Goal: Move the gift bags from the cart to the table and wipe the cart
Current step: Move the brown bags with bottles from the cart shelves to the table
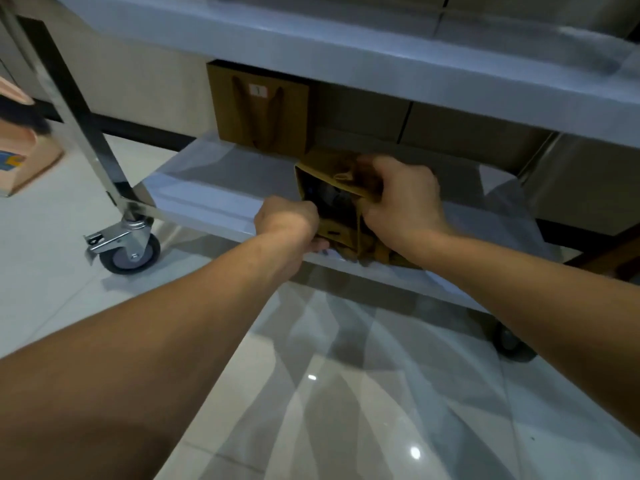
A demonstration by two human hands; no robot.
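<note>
My right hand (pixel 403 195) curls over the top rim of a brown gift bag (pixel 337 216), pinching its edge, while my left hand (pixel 289 220) grips the bag's near left side with fingers tucked underneath. The bag sits open-mouthed at the front edge of the cart's lower shelf (pixel 214 188), something dark inside it. Behind it, 1 more brown gift bag (pixel 259 109) stands upright at the back of that shelf, under the upper shelf (pixel 311 46); a caster wheel (pixel 130 251) rests on the glossy tiled floor (pixel 363 393).
</note>
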